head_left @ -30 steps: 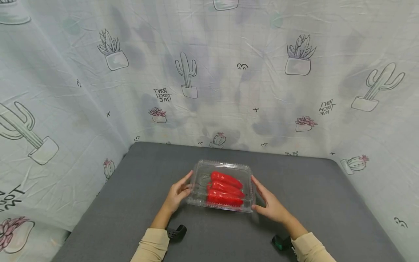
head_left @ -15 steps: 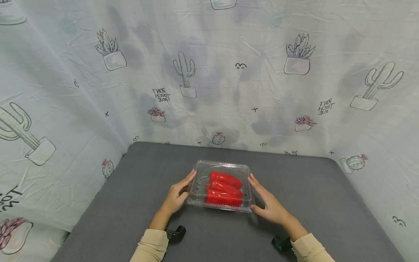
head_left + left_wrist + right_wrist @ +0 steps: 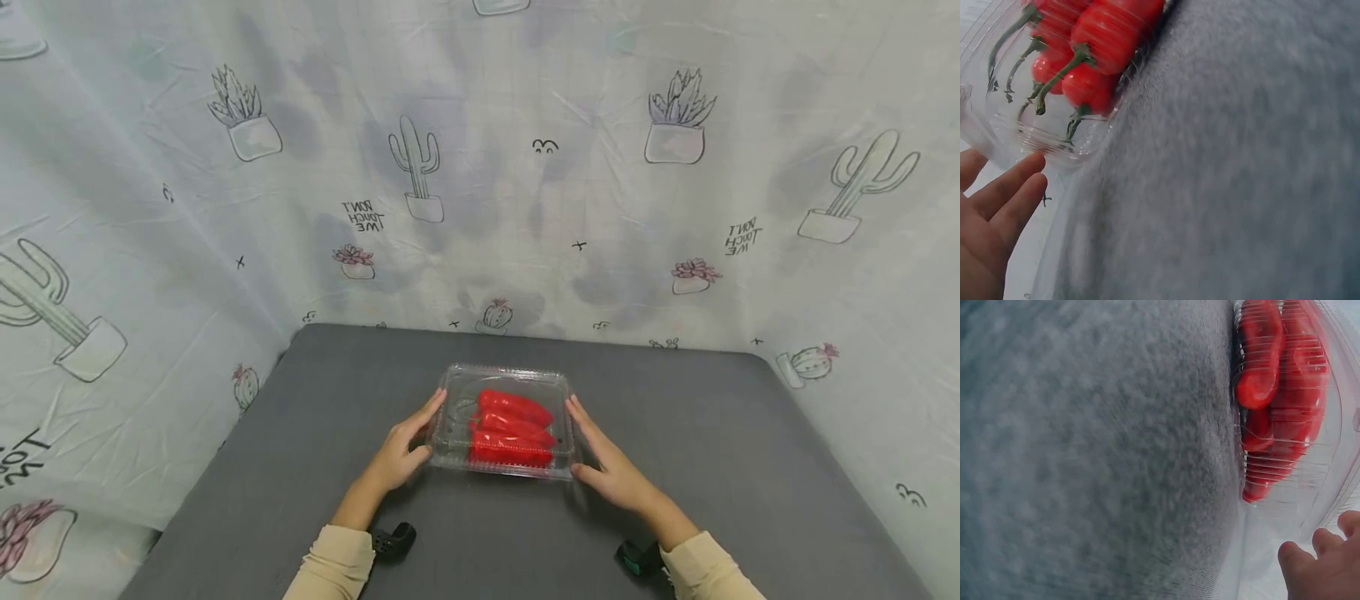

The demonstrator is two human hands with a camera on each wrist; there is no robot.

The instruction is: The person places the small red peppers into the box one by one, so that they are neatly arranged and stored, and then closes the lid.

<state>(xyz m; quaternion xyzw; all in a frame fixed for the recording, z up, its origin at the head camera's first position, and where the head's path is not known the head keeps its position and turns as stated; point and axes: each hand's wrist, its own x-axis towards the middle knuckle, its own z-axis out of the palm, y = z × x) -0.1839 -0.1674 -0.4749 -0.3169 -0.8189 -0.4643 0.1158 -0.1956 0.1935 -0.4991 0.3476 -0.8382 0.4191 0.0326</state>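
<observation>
A clear plastic clamshell box (image 3: 457,454) with a ridged rim sits on the grey table, its lid down. Inside lie several red peppers (image 3: 513,428); their green stems (image 3: 1063,78) point toward my left hand in the left wrist view. My left hand (image 3: 397,454) is at the box's left side, thumb by the near corner and fingertips along the edge. On the opposite side, my right hand (image 3: 615,467) has its index fingertip at the edge and its thumb near the front right corner. Both hands have fairly straight fingers.
The grey table (image 3: 360,367) extends around the box on every side. A white curtain (image 3: 510,192) printed with cacti and succulents hangs behind it and along both sides. Each wrist bears a black strapped device, such as the left one (image 3: 395,542).
The head view has shifted slightly. The box stays in nearly the same place with a hand on each side. My left hand's fingers look straighter than a second ago.
</observation>
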